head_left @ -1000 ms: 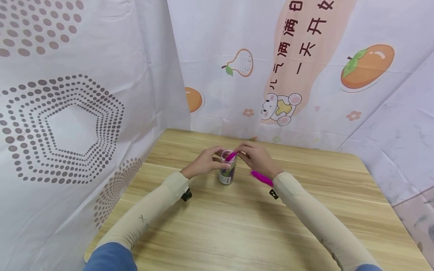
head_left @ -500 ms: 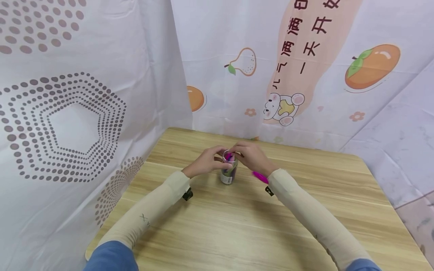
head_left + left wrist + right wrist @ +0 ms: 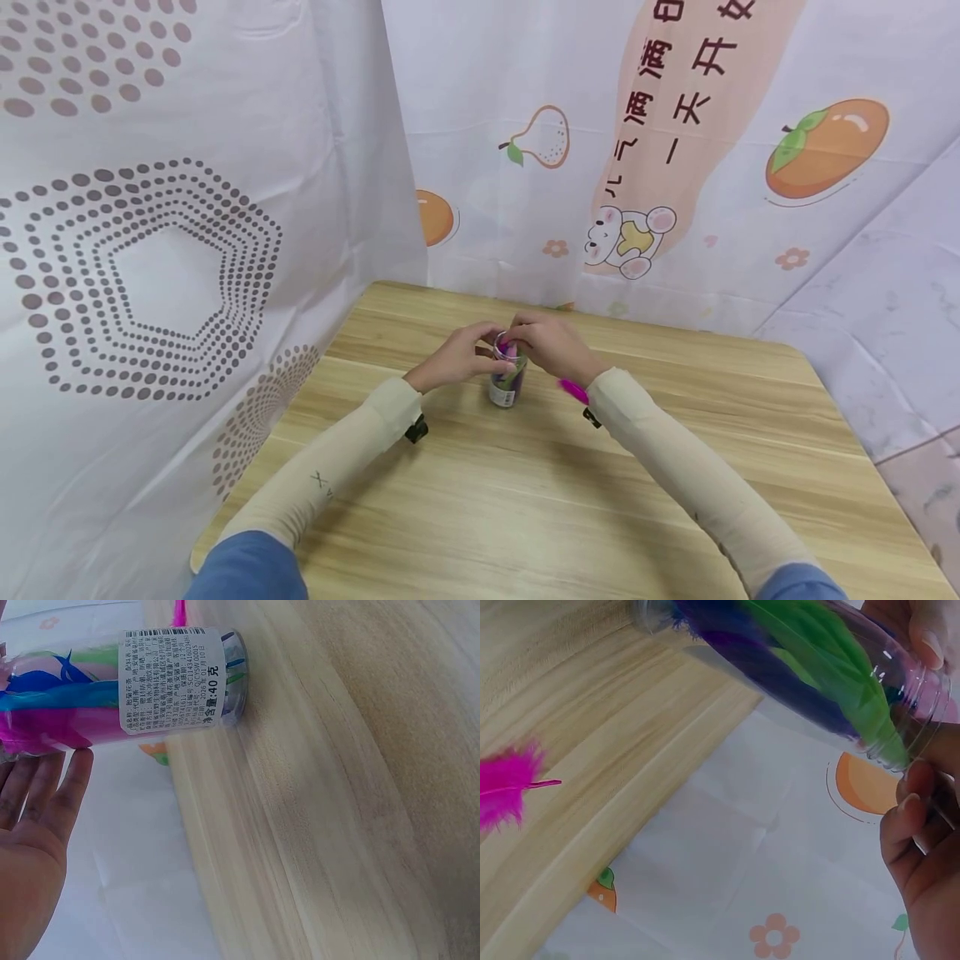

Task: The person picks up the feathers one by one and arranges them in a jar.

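Note:
A clear plastic jar [image 3: 504, 390] full of coloured feathers stands near the table's back. My left hand [image 3: 454, 360] grips it around the upper part, fingers behind and thumb in front. Blue and magenta feathers show through its side in the left wrist view, beside a white label [image 3: 172, 680]. A green feather [image 3: 817, 652] presses against the wall in the right wrist view. My right hand [image 3: 551, 346] is at the jar's mouth, with a finger inside the neck by a magenta feather [image 3: 504, 342]. Whether it pinches that feather is hidden.
Another magenta feather [image 3: 573, 390] lies on the wooden table [image 3: 480, 500], right of the jar and partly under my right wrist. A printed white cloth [image 3: 465, 167] hangs behind the table, and another [image 3: 180, 283] along its left side.
My right hand has shifted left to the jar's mouth. The magenta feather it held at the rim has gone down inside. My left hand keeps its grip on the jar.

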Action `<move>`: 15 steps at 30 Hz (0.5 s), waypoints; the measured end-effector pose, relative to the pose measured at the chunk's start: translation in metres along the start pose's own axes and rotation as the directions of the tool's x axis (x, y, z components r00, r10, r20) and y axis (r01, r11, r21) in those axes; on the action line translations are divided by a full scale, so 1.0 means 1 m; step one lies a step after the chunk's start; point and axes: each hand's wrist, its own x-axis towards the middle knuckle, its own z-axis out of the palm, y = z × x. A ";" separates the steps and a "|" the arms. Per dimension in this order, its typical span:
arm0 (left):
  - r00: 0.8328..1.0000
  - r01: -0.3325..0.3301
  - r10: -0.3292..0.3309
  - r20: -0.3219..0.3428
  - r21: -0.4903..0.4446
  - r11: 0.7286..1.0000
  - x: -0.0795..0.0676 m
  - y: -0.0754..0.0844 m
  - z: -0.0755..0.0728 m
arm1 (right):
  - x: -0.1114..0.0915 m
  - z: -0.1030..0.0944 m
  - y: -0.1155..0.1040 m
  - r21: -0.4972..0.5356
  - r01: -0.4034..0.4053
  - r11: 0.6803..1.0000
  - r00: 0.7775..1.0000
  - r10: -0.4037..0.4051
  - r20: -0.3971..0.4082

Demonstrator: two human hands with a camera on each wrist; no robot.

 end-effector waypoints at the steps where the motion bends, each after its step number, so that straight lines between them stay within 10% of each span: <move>1: 1.000 -0.004 0.004 0.001 0.000 1.000 0.000 0.000 0.000 | 0.000 0.000 0.000 0.001 0.000 1.000 1.000 0.000 0.000; 15: 1.000 0.010 -0.010 0.005 0.000 1.000 -0.001 -0.001 -0.001 | -0.018 -0.011 0.013 0.107 -0.016 0.994 0.994 0.027 -0.102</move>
